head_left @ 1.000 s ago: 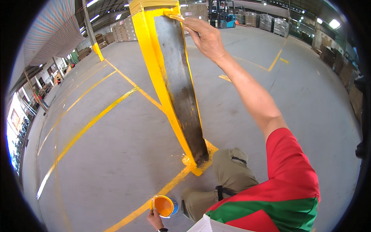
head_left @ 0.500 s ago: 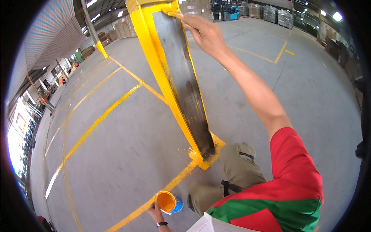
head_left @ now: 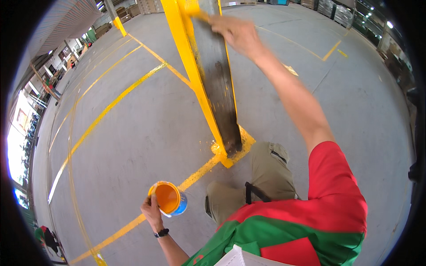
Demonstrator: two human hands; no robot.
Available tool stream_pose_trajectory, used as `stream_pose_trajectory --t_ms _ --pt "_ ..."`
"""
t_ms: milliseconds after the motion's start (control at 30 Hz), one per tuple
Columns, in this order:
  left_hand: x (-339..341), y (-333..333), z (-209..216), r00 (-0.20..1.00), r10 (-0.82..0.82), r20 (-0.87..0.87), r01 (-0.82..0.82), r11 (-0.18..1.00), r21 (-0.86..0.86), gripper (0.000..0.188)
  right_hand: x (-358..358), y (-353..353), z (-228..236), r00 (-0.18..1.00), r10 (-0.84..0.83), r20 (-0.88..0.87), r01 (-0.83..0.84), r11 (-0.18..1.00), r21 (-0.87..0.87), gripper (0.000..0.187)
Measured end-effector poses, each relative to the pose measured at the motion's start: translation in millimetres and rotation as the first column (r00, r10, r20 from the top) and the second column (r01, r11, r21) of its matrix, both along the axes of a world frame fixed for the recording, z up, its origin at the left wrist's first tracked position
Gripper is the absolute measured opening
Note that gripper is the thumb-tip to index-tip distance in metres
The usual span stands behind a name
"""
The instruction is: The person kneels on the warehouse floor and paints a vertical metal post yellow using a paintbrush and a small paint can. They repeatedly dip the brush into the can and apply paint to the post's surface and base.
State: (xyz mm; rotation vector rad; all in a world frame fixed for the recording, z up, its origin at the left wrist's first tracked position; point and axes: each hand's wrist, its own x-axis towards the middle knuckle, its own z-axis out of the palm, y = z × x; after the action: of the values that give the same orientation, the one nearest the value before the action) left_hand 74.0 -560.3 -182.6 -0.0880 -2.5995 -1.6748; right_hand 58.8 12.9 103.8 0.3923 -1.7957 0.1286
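My right hand (head_left: 237,35) is raised to a steel column (head_left: 219,84), fingers closed round a paintbrush (head_left: 198,15). The bristles, smeared by motion, touch the column's upper inner face, where wet yellow paint meets bare dark steel. Yellow covers the column's flanges and its base plate, while the lower channel is grey and blackish. Low on the left, my left hand (head_left: 152,212) grips the rim of a blue paint bucket (head_left: 181,204), thumb over the edge. Yellow-orange paint lies inside the bucket, which tilts a little.
Yellow lines (head_left: 120,99) cross the grey concrete floor (head_left: 133,146). Paint spatters lie by the column's foot. My bent knees (head_left: 270,170) are close to its base. Another yellow-based post (head_left: 120,26) stands far left. Wrapped pallets (head_left: 341,15) line the far right.
The brush has moved down the column's upper face, and yellow now covers more of it. My left hand has lifted the bucket up and to the left.
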Motion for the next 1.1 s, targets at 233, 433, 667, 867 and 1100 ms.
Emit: stream_pose_trajectory --t_ms 233,433,667,867,1100 --pt "9.0 39.7 90.7 0.991 -0.059 -0.118 0.05 0.996 -0.078 0.035 15.0 27.7 11.8 0.907 0.088 0.413 -0.063 0.995 -0.072 0.02" --pt "19.2 95.9 133.4 0.981 -0.094 -0.168 0.077 0.991 -0.105 0.034 -11.2 46.1 90.1 0.889 0.219 -0.402 -0.155 0.97 0.186 0.021" --pt "29.1 145.2 150.9 0.977 -0.109 -0.182 0.099 0.993 -0.065 0.032 7.8 25.7 -92.4 0.897 0.259 0.359 -0.314 0.944 0.102 0.033" --pt "30.0 177.8 161.5 0.971 -0.172 -0.169 0.167 0.985 -0.044 0.032 -3.5 51.4 12.2 0.904 0.395 0.162 -0.378 0.917 -0.13 0.03" --pt "37.7 202.9 172.9 0.975 -0.128 -0.182 0.118 0.991 -0.063 0.032 -30.9 45.1 -13.2 0.92 0.387 0.064 -0.386 0.922 -0.024 0.025"
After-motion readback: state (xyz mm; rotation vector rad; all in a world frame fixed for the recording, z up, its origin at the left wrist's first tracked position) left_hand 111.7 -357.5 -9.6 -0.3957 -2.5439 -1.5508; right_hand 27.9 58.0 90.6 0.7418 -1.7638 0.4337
